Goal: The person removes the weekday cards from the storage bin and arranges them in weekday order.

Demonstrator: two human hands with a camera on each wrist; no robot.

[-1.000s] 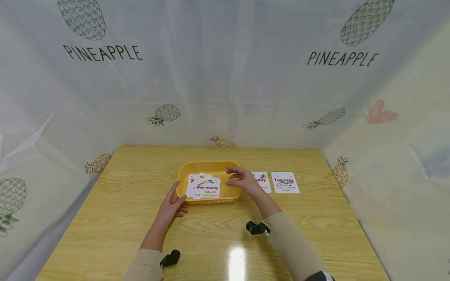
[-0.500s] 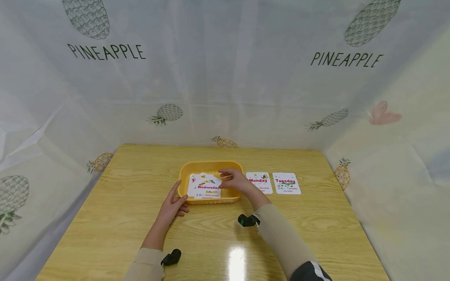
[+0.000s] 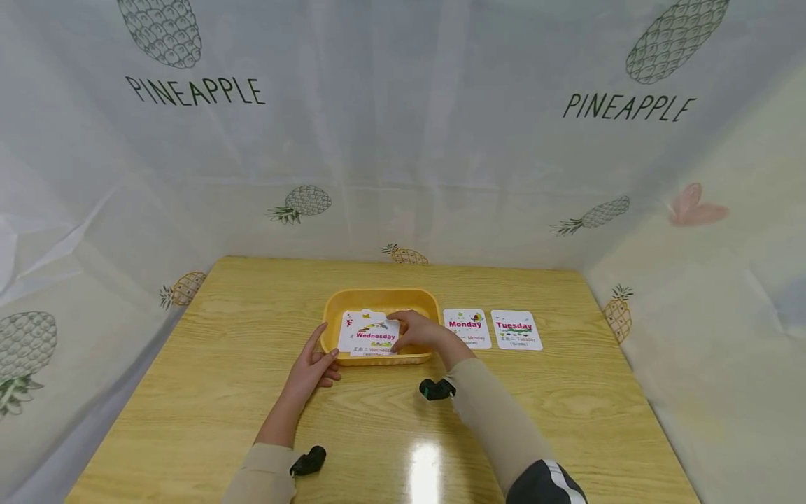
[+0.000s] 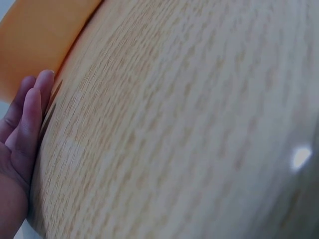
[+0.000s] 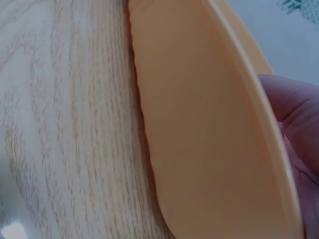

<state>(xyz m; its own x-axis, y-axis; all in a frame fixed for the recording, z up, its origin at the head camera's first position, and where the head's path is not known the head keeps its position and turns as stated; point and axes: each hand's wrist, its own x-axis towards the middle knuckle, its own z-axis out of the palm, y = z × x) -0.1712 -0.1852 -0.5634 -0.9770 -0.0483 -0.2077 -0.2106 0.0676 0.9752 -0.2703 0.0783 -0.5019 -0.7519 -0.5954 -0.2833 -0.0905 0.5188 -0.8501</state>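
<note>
The left hand [image 3: 311, 367] rests on the wooden table [image 3: 220, 392] at the near left corner of the yellow tray [image 3: 378, 298]. Its fingers are straight and lie against the tray's outer wall; it holds nothing. The left wrist view confirms flat fingers [image 4: 31, 112] beside the orange wall.

The right hand [image 3: 420, 334] reaches over the tray's near rim from the right. Its fingertips rest on the right edge of the Wednesday card [image 3: 373, 337], which lies on top of a small stack inside the tray. Whether the fingers pinch the card or only press it cannot be told. The card's long axis runs front to back, and its text faces the person. The right hand is the nearer to it.

Beyond and to the right, the Monday card [image 3: 466, 327] and the Tuesday card [image 3: 515, 330] lie flat side by side on the table, just apart from the tray.
</note>
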